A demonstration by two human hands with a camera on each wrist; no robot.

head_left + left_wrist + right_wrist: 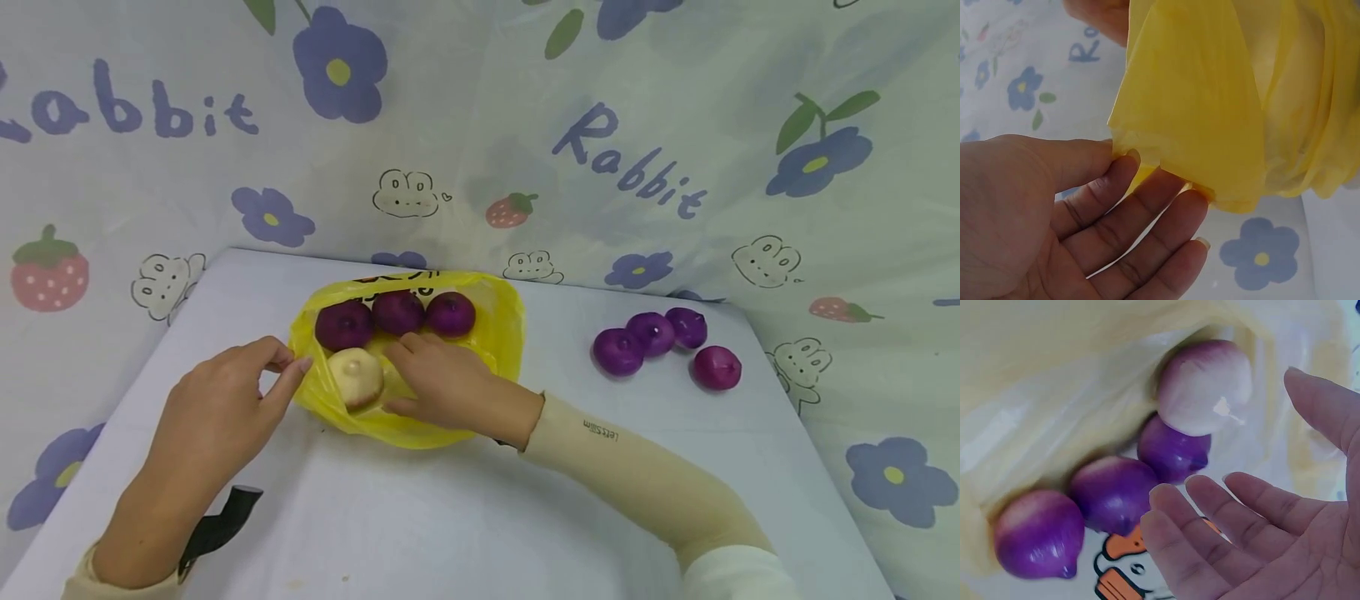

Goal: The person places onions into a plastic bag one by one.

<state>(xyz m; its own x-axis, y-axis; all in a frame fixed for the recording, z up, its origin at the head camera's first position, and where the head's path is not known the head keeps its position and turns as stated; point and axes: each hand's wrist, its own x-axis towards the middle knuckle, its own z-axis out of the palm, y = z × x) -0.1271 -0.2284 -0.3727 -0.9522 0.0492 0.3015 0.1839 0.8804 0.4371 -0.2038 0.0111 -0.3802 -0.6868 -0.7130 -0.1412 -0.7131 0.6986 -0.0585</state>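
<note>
My left hand (213, 417) pinches the left rim of a yellow plastic bag (507, 333) between thumb and fingers; the left wrist view shows the thin yellow film (1191, 106) at its fingertips. The bag's mouth is spread wide. Inside it, three purple onions (452, 315) lie along the back, with a pale onion (356, 377) in front at the left. My right hand (450, 383) reaches into the bag beside the pale onion. In the right wrist view its fingers (1210, 547) are extended and apart from the thumb, with nothing held.
To the right of the bag, several purple onions (618, 352) lie on the white table (420, 525), one of them redder (717, 368). A printed cloth (465, 108) with flowers, rabbits and strawberries hangs behind the table. A black strap (222, 523) sticks out at my left wrist.
</note>
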